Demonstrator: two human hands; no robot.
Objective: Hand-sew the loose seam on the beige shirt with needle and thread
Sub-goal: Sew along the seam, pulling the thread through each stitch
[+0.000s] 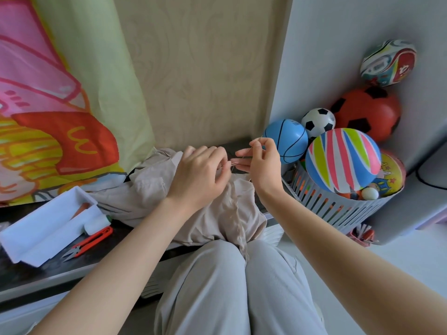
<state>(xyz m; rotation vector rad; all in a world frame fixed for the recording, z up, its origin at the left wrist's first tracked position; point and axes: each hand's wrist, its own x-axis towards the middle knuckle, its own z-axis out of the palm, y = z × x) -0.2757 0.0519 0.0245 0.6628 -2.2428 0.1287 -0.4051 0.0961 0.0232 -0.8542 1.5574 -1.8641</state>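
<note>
— Why is the shirt bunched up under your grips like that?

— I have the shirt (193,209) lying on the table (36,274) edge with its tail falling onto my lap. That way the seam (238,213) runs straight down below my left grip (200,170), and the table takes the cloth's weight instead of my fingers.

— And what does the left grip have?

— It is curled tight, fingertips pinching a fold of the shirt at the top of the seam. A thin glint just right of those fingertips looks like the needle (232,164). I cannot tell whether the left grip touches it.

— The right one?

— My right grip (261,163) sits just beside the left, nearly touching. Thumb and forefinger are closed together up top on the thread (251,148), which slants down from them towards the needle. The lower fingers reach out straight towards the left grip. I judge I am drawing a stitch taut.

— Tools?

— The snips (92,240) and spool (96,224) lie well left of the left grip, against the white box (48,226).
</note>
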